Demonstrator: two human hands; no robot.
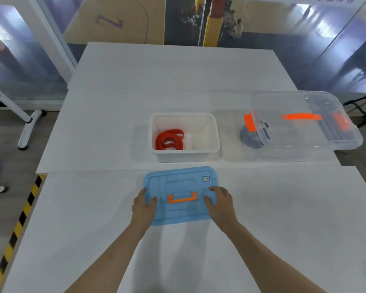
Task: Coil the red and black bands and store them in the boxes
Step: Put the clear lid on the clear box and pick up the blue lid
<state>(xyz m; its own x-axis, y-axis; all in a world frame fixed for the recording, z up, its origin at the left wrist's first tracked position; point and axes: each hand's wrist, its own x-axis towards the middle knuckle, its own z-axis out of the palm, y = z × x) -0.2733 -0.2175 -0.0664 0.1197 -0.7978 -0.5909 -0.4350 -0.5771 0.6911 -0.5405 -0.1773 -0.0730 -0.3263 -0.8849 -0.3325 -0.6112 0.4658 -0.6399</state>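
Head view: both hands hold the blue lid (179, 214), which lies flat on the table (114, 102), midway between its left and right edges. The left hand (144, 206) curls round the lid's left edge, thumb on top. The right hand (220, 205) clasps the right edge the same way. Beyond the lid, the red band (168, 139) lies coiled in the left half of the white box (184, 155). A clear box (304, 134) sits at the right edge. A dark shape (251, 138) shows through its left end; I cannot tell what it is.

The scene was taken from one wide-angle camera worn on the head, pointed forward and steeply down across the white table (82, 218). The left hand (144, 205) and right hand (219, 203), on the blue lid (182, 178), were framed nearest, low and central. The hall floor (114, 22) was caught along the top.
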